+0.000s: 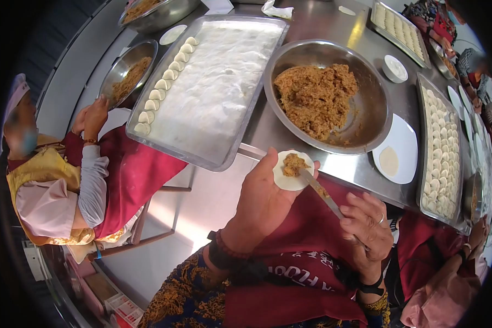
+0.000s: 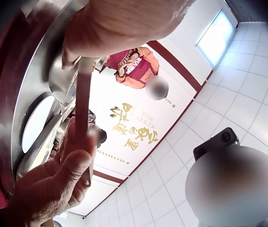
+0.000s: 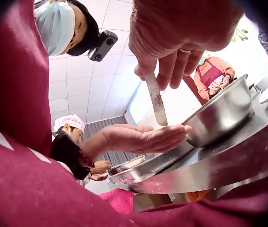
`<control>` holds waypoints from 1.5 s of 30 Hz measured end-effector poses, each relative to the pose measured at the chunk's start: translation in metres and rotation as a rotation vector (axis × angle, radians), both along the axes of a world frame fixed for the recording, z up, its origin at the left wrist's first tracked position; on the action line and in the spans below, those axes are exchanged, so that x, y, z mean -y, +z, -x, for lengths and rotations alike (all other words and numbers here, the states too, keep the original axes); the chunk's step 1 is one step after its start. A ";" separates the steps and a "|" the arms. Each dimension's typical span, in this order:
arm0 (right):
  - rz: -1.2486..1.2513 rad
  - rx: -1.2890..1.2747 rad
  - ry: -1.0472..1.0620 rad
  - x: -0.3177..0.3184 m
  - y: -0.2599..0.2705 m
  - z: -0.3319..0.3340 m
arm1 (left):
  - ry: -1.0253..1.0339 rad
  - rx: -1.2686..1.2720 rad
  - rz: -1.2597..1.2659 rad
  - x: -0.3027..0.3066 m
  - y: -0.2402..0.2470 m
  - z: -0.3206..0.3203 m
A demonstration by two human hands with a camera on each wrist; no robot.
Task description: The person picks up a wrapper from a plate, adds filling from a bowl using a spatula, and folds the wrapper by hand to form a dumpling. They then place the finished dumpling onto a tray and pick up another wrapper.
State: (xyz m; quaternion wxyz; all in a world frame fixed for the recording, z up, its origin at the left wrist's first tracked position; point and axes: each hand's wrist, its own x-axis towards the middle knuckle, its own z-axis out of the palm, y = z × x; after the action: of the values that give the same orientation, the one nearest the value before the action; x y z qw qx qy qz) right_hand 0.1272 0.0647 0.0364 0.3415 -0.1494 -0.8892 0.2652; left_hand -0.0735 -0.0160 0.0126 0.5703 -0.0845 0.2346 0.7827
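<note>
My left hand is palm up in the head view, carrying a round dough wrapper on its fingers. In the right wrist view those fingers lie nearly straight. A small mound of brown minced filling sits on the wrapper. My right hand grips a flat, narrow spatula between thumb and fingers, its tip at the filling. Bits of filling cling to the blade. Just beyond my hands stands a large steel bowl holding more filling.
Left of the bowl, a floured metal tray bears a row of folded dumplings. To the right are a white plate with one wrapper, a small white bowl and a full dumpling tray. A seated person is at left.
</note>
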 end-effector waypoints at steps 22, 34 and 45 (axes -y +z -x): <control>0.073 0.044 0.039 -0.013 -0.008 0.004 | -0.052 -0.007 -0.003 -0.003 -0.008 0.001; 0.526 -0.189 -0.197 -0.075 -0.008 0.034 | -0.106 -0.016 0.071 -0.020 -0.006 0.006; 0.449 -0.111 -0.193 -0.080 -0.016 0.046 | -0.109 0.004 0.014 -0.026 -0.004 0.013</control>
State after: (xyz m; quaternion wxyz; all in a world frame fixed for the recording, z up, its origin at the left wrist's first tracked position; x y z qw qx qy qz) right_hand 0.0812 0.1448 0.0205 0.3720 -0.2906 -0.7696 0.4300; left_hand -0.0863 0.0096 0.0090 0.6120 -0.0769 0.2431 0.7486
